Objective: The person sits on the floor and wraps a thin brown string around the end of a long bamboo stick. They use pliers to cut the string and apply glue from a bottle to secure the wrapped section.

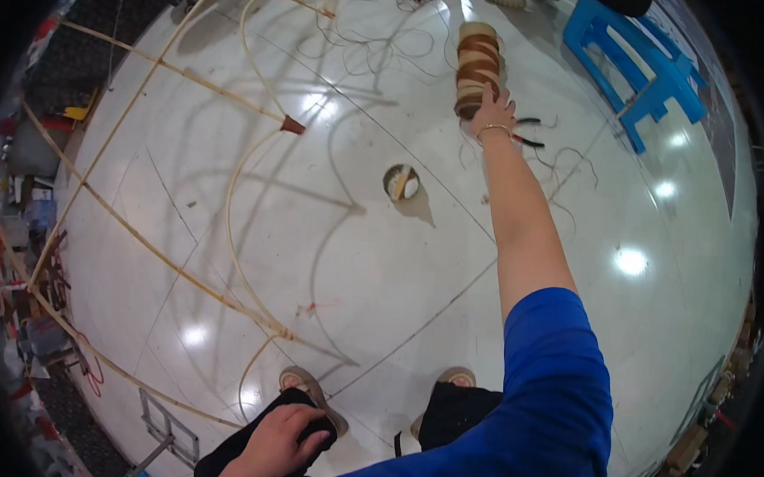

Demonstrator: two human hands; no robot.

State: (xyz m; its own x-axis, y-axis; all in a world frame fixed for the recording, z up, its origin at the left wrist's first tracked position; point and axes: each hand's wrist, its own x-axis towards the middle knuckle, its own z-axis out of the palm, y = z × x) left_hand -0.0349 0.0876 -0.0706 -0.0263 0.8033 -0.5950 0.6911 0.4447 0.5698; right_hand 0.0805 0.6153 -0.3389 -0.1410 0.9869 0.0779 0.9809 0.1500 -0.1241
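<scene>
Brown-banded roll (478,65) on the pale floor (430,300): we touch its near end with our right hand (495,111), though we cannot tell how tightly those fingers close. Our left hand (284,443) rests on the left knee, loose and holding nothing. Beside our right wrist lies a dark-handled tool (531,143); a round container (387,179) sits between roll and feet.

Pliers (531,143) and pole frame (178,270) suggest a workshop.
</scene>
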